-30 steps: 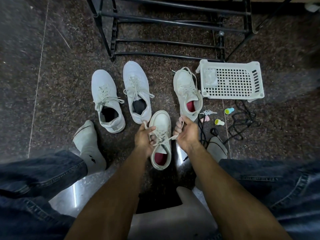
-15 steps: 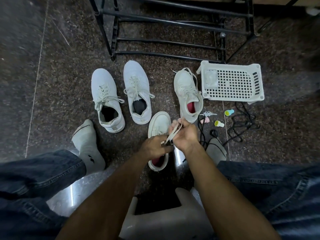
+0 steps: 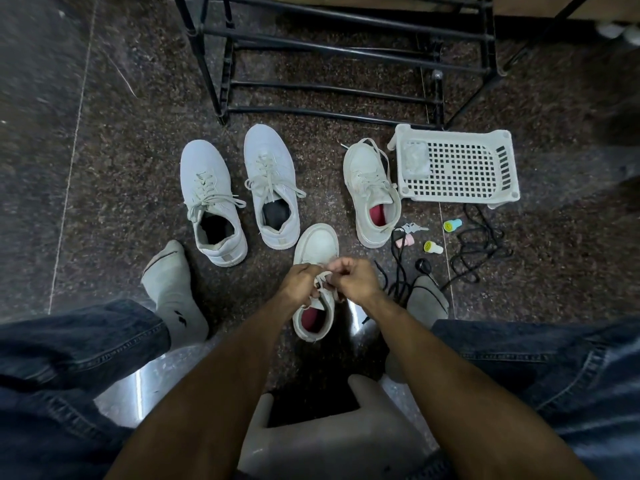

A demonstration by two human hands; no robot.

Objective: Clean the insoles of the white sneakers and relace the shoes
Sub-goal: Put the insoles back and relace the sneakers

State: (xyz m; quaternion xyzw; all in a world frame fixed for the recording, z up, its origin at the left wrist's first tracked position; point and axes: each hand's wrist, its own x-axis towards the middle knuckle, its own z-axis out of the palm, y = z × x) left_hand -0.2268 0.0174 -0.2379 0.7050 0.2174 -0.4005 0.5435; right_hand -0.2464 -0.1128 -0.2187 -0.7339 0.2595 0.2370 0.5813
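Curled fingers [image 3: 330, 271] of the left hand [image 3: 302, 280] and right hand [image 3: 353, 280] pinch the pale flat shoelace [image 3: 321, 278] over the white leather sneaker with red insole [image 3: 317, 245], which stands on the dark speckled stone floor [image 3: 121, 133] between the person's knees.

A home entryway: granite floor [image 3: 104, 168], black shoe rack [image 3: 346, 53], sneakers [image 3: 207, 199].

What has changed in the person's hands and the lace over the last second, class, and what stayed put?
Both hands came together over the near sneaker: the left hand and right hand, earlier apart pulling the lace ends outward, now pinch it close between them above the tongue. The other three sneakers, the white basket and the black cords stayed put.
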